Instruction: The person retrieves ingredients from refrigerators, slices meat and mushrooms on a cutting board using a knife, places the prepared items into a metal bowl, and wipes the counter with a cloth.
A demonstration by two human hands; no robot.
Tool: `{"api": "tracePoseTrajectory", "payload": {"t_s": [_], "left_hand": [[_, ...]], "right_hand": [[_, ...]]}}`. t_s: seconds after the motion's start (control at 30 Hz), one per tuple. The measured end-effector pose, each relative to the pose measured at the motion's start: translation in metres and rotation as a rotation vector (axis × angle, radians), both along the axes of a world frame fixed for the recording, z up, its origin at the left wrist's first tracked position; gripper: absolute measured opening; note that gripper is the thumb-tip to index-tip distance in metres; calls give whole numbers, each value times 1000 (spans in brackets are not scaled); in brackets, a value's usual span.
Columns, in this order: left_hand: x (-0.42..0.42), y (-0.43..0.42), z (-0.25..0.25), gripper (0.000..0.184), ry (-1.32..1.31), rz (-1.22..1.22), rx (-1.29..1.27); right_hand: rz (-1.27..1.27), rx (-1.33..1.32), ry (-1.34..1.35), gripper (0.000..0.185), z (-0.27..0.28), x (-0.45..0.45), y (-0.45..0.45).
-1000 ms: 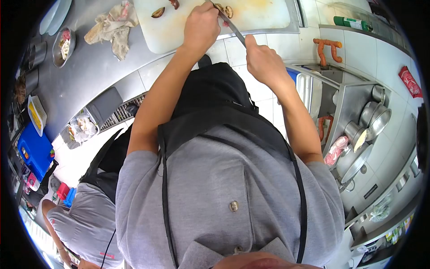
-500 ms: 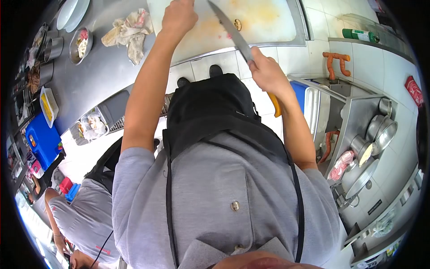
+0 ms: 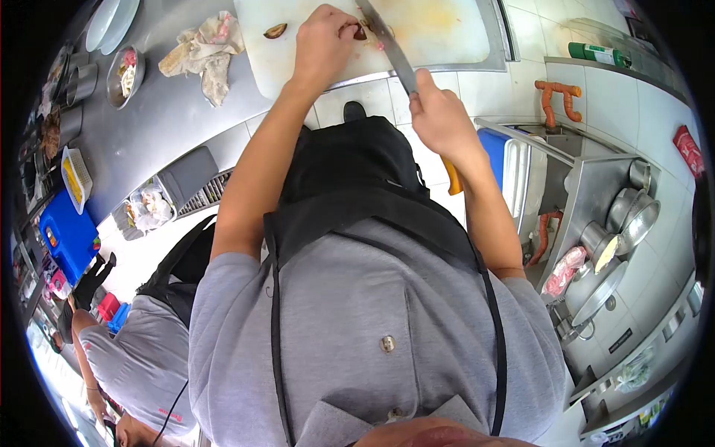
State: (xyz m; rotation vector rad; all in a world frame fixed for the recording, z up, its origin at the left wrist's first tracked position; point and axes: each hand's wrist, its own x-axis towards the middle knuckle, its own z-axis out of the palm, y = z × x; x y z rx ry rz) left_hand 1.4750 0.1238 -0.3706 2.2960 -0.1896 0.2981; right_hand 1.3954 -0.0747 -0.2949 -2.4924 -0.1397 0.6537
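Note:
My left hand is over the white cutting board, its fingers closed on a small dark brown piece of food, partly hidden by them. Right beside that piece lies the blade of a large knife, slanting across the board. My right hand is wrapped round the knife near the blade's base, and its yellow handle end sticks out below the wrist. Another dark brown piece with a pale cut face rests on the board, left of my left hand. Small pinkish bits lie by the blade.
A crumpled stained cloth lies left of the board on the steel counter. Near it are a metal bowl of food and pale bowls. Metal pots hang at right. Another person stands at lower left.
My left hand has come down and right to the blade and now holds a dark brown piece. Another piece has come into sight on the board's left. The knife has shifted slightly.

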Motion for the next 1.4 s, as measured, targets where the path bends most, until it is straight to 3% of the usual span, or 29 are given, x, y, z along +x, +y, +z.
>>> {"api": "tracePoseTrajectory", "payload": {"t_s": [0.07, 0.13, 0.23, 0.33, 0.43, 0.6, 0.67, 0.83, 1.03, 1.1, 1.27, 1.33, 1.4], "left_hand": [[1, 5, -1, 11, -49, -73, -53], [7, 11, -3, 11, -56, -199, 103], [3, 7, -4, 12, -70, -207, 61], [1, 2, 3, 7, -162, -210, 0], [0, -1, 4, 7, -86, -166, 55], [1, -2, -15, 7, -142, -120, 61], [3, -4, -15, 7, -190, -107, 96], [1, 0, -17, 9, -163, -104, 92], [3, 0, -15, 10, -118, -80, 47], [2, -1, -16, 10, -139, -68, 49], [5, -2, -10, 8, -109, -69, 78], [-2, -3, -8, 7, -127, -73, 77], [-2, -3, -3, 6, -103, -73, 59]], "right_hand": [[26, -62, 27, 21, -5, -2, 5], [72, -161, 43, 21, -3, -2, 11], [104, -259, 30, 21, 21, -6, 11], [164, -266, -29, 22, 7, -12, 11], [167, -213, -178, 17, -9, 3, 13], [163, -282, -80, 17, 4, -5, 14], [174, -239, -211, 18, -13, 4, 19], [167, -276, -97, 17, 1, 0, 19], [195, -266, -166, 18, -3, 10, 20], [197, -282, -114, 27, -10, 4, 21], [220, -258, -103, 28, -2, 11, 17], [208, -253, -187, 15, -17, 3, 15], [215, -245, -180, 15, -19, 13, 14]]}}
